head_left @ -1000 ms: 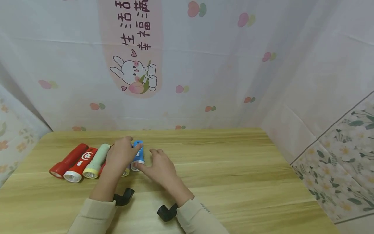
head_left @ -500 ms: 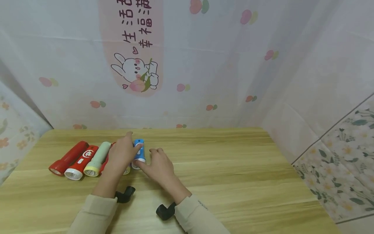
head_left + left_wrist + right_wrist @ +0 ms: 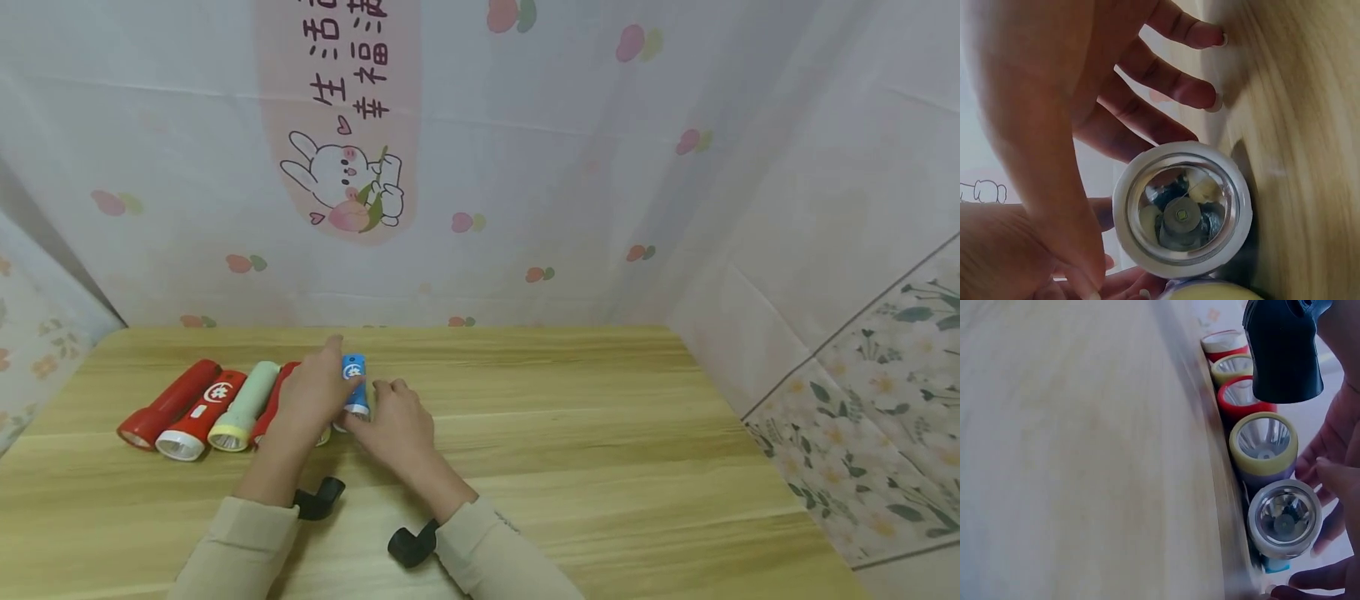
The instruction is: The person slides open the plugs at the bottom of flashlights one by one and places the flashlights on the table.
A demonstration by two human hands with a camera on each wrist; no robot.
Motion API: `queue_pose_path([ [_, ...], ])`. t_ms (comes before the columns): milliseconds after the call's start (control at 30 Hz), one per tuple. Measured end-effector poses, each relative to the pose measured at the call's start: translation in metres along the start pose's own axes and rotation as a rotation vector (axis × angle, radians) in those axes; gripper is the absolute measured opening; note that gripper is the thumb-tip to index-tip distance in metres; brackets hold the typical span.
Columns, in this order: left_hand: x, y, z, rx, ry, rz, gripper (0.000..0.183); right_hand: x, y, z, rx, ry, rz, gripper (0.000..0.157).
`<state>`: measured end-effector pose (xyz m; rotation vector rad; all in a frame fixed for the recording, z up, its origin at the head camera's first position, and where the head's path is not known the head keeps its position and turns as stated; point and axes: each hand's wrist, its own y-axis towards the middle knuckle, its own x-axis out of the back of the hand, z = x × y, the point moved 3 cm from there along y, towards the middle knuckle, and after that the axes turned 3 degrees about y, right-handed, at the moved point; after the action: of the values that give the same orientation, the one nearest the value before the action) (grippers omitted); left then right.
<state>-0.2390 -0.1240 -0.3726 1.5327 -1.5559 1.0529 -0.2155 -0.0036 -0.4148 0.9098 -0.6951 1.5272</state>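
A small blue flashlight (image 3: 358,400) with a white rim lies at the right end of a row, lens toward me. My right hand (image 3: 399,425) is at its right side, fingers spread and thumb near the lens. My left hand (image 3: 318,390) reaches over the row, its thumb by the blue body and its other fingers hidden behind. Under that hand lies a purple flashlight (image 3: 1264,464) with a yellow rim. Left of it are a red flashlight (image 3: 274,407), partly covered, a pale green one (image 3: 253,398), a red one with a white rim (image 3: 207,412) and a dark red one (image 3: 171,402).
The flashlights lie side by side on a wood-grain table (image 3: 570,450), toward its back left. A printed white curtain (image 3: 480,167) hangs behind it, and flowered cloth (image 3: 885,433) stands on the right. Black mounts (image 3: 412,546) sit on both wrists.
My right hand has shifted slightly left, closer against the blue flashlight. The left hand stays nearly in place, and the row keeps its order while the view drifts a little.
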Motion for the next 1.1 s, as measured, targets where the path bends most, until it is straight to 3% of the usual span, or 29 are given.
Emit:
queue_pose_path([
  [233, -0.0054, 0.0017, -0.003, -0.012, -0.012, 0.01, 0.07, -0.0028, 0.0016, -0.0006, -0.025, -0.012, -0.013, 0.066],
  [500, -0.0054, 0.0024, -0.0044, -0.061, 0.021, -0.01, 0.062, -0.0025, 0.0043, -0.0018, 0.002, 0.017, -0.04, 0.046],
  [733, -0.0059, -0.0005, -0.0034, -0.082, 0.024, 0.006, 0.056, -0.0033, 0.003, -0.0004, 0.029, 0.031, -0.049, 0.041],
  [967, -0.0101, 0.002, -0.0048, -0.085, -0.002, 0.035, 0.032, -0.0009, 0.0022, -0.0029, 0.028, 0.103, -0.081, 0.03],
  [1100, -0.0108, 0.0027, -0.0077, -0.09, 0.007, 0.028, 0.029, 0.0011, 0.0024, -0.0054, 0.038, 0.225, -0.097, 0.02],
])
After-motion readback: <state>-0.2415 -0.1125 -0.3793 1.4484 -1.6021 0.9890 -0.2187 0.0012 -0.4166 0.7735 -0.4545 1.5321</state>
